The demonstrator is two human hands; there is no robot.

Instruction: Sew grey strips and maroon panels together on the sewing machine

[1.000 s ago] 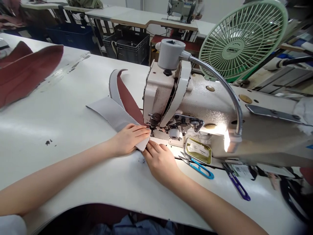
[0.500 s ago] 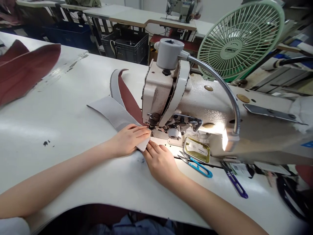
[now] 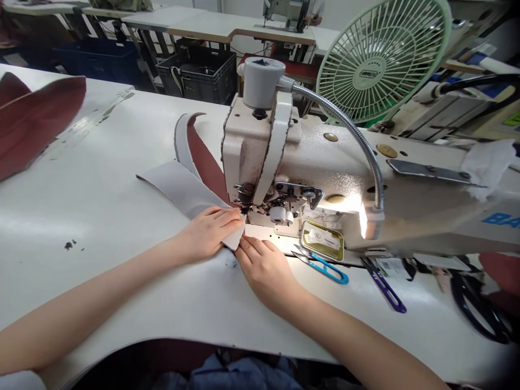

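A long piece of leather-like material (image 3: 179,184), pale grey on one side and maroon on the other, runs under the needle area of a white sewing machine (image 3: 260,141). Its far end curls up behind. My left hand (image 3: 207,233) presses on the grey side with fingers together, their tips close beside the presser foot (image 3: 245,208). Against the near edge of the same piece, my right hand (image 3: 264,265) has its fingers together and bent; its thumb is hidden. Both hands rest low on the white table (image 3: 122,216).
Blue thread snips (image 3: 325,268), a small tin tray (image 3: 323,241) and purple snips (image 3: 385,287) lie right of my right hand. Black-handled scissors (image 3: 475,309) are farther right. Maroon pieces (image 3: 44,119) lie at the far left. A green fan (image 3: 374,70) stands behind the machine.
The whole view has shifted slightly, so the machine and table appear farther left. Both hands stay at the material beside the presser foot, with little visible movement.
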